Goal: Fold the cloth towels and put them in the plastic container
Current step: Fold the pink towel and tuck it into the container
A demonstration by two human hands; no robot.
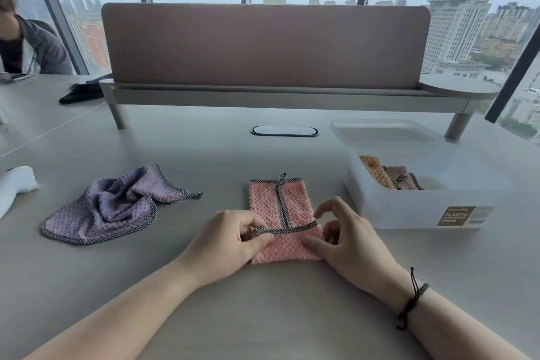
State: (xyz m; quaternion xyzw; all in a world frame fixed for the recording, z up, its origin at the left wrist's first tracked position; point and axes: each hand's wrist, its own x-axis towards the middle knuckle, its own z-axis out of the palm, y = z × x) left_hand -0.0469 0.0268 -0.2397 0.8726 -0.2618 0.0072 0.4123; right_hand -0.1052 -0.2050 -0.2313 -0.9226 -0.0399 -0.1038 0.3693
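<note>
Translucent white plastic container (415, 207) on the grey table (263, 316), lid off — two folded towels (391, 175) standing inside, orange and pink. Just left of it, pink waffle-weave towel (280, 207) folded narrow, near edge turned up. Left hand (230, 240) pinched the checkered hem; right hand (347, 240) pressed the fold, fingers curled. Crumpled purple towel (114, 202) lay well apart — left side.

We seem to be in a high-rise office: at twelve o'clock a desk divider (266, 44) tops our worktop (175, 155), city towers beyond the windows (467, 9).
</note>
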